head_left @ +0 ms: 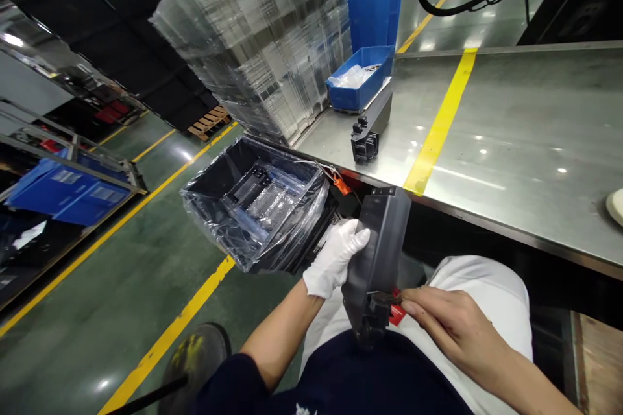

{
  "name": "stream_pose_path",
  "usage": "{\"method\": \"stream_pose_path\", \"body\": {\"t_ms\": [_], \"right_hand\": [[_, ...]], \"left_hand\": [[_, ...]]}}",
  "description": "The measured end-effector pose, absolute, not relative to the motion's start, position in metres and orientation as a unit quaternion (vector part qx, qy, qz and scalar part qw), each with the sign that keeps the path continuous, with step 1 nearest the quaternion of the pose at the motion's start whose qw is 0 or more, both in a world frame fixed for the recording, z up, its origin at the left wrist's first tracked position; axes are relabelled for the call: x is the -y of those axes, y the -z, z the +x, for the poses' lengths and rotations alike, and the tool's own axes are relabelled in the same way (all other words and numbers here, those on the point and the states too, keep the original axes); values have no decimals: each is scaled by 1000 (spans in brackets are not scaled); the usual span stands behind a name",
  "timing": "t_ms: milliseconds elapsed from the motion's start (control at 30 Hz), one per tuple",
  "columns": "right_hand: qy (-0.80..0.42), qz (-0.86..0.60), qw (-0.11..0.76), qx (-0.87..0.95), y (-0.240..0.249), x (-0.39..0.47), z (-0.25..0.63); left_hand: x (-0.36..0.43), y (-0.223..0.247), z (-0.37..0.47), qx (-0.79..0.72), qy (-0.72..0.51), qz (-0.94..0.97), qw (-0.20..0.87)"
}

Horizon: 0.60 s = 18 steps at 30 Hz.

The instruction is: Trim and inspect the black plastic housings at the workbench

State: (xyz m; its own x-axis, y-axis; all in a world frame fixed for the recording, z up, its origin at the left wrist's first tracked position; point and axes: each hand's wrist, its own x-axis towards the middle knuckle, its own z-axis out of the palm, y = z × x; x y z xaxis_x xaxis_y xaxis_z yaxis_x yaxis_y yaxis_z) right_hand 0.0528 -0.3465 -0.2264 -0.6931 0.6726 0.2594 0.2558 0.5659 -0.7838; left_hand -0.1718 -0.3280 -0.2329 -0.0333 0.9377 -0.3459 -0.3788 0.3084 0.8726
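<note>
Right hand [452, 318], bare: fingers pinching a small dark tool [388, 298] at the near end of a black housing [382, 240]. Red piece [398, 316] just beside it; hard to tell at this blur whether it's part of the tool. Left hand [335, 256], white glove, fingers wrapped on the housing's left side, thumb on its face. Housing is over the lap, tilted, near side of the tabletop [535, 142]. Left of it: black crate [209, 173] in clear plastic, dark parts inside. Far: second black housing [379, 115] lying on the tabletop, left of the yellow tape [445, 117]. Beyond that, blue bin [346, 101] with white bags [354, 76].
</note>
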Motion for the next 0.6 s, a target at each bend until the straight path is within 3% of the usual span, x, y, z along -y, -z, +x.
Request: {"method": "stream_pose_path", "body": {"t_ms": [133,267,433,600], "right_hand": [[-471,-243,296,795,219,350,60],[-531,-344,293,717,223,351,54],[-551,-473,282,628,234,351,44],[-566,-478,281,610,231,348,42]], "left_hand": [[325,238,-175,-516,-527,262,622],[327,236,-177,-540,-557,255,577],[336,221,-174,-568,-573,301,508],[340,205,-171,-601,-570,345,441]]}}
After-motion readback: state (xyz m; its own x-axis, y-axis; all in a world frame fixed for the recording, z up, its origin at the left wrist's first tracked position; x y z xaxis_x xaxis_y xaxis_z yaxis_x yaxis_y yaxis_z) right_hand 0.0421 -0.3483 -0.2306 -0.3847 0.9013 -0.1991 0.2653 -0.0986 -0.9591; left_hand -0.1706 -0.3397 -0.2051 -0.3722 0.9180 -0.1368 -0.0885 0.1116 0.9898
